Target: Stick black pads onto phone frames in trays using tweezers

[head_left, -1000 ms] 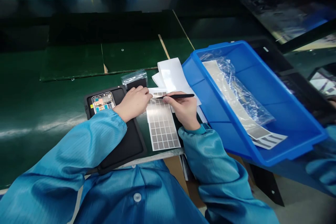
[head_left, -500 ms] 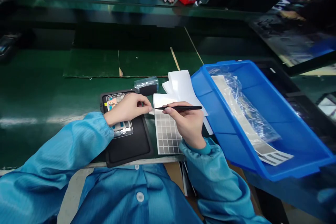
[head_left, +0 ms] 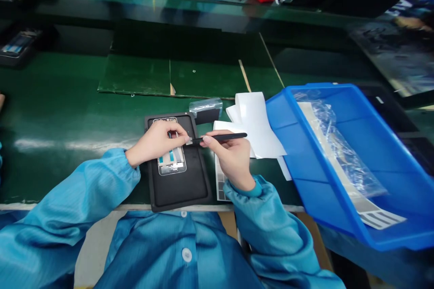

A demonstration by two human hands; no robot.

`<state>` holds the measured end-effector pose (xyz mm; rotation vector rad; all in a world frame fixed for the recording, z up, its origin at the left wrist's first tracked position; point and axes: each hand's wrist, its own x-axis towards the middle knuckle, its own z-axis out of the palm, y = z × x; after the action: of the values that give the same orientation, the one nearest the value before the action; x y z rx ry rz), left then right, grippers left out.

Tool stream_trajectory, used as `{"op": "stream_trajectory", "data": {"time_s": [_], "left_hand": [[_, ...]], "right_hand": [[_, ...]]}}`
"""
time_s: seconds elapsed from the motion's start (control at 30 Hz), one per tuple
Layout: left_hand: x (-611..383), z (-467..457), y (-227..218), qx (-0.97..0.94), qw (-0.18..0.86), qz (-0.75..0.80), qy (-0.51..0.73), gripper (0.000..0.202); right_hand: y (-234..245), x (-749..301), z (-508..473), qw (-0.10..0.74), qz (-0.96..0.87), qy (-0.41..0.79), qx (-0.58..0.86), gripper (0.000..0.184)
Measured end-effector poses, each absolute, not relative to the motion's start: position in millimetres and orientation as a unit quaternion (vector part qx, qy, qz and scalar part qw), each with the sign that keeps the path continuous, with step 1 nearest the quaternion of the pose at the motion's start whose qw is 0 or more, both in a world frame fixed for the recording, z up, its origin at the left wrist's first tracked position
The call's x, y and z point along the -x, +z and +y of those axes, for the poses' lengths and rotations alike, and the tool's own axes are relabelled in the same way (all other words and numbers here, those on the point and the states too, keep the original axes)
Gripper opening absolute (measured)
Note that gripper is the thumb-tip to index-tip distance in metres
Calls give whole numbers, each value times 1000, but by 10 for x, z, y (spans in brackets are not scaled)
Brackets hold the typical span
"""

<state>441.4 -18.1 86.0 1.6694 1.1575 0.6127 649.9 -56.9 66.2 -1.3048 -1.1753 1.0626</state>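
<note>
The right hand [head_left: 232, 160] pinches black tweezers [head_left: 227, 136], tip just beside the curled left hand [head_left: 156, 142] above a phone frame [head_left: 172, 165] on a black mat [head_left: 179, 196]; whether those left fingers hold anything cannot be told.

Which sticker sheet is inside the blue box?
The long strip with grey bars, lying in the blue plastic bin. The other sheet, with grey squares, lies on the green bench, beneath the right hand.

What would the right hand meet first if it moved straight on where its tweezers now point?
Probably the left hand's fingertips, just beyond the tip of the black tweezers in the right hand; depth is unclear.
</note>
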Motion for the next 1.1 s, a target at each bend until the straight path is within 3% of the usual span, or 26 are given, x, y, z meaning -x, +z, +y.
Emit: {"op": "stream_trajectory", "data": {"time_s": [0.23, 0.57, 1.1], "left_hand": [[-4207, -190, 781, -703, 425, 497, 278, 21], [-3734, -496, 540, -812, 156, 480, 295, 16], [-3803, -530, 411, -835, 97, 472, 267, 19]], "right_hand": [[640, -6369, -493, 518, -493, 429, 552, 25], [598, -6043, -396, 469, -472, 479, 572, 28], [498, -5890, -352, 416, -513, 447, 603, 27]]}}
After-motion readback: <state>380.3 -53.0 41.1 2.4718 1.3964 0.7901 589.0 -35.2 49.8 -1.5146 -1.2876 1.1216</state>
